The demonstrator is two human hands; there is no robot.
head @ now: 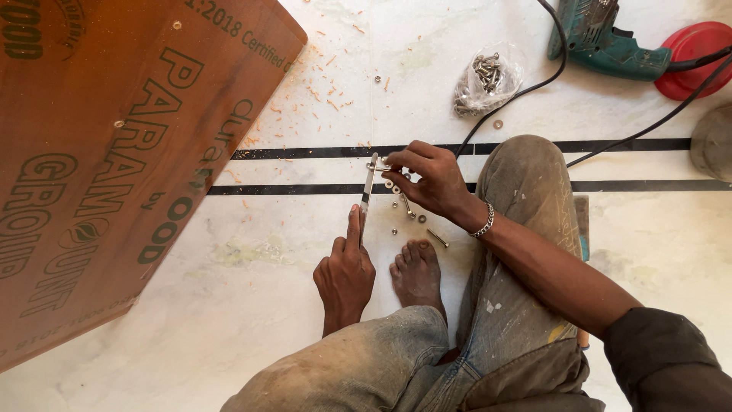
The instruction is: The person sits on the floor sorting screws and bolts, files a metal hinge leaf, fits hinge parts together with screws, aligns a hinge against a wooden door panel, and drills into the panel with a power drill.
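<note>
On marble floor (252, 305), left hand (345, 275) gripping metal strip (368, 187) — right hand (431, 179) fitting bolt (376, 167)

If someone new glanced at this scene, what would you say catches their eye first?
Probably the big reddish plywood sheet filling the left side. At centre, the left hand holds a thin metal strip while the right hand fits a bolt at its top. A teal drill lies top right.

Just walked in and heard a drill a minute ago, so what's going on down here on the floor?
A person sits on the marble floor. The left hand holds a flat metal strip upright, and the right hand pinches a bolt at its top end. Loose bolts and nuts lie by the bare foot; a plywood sheet lies alongside.
</note>
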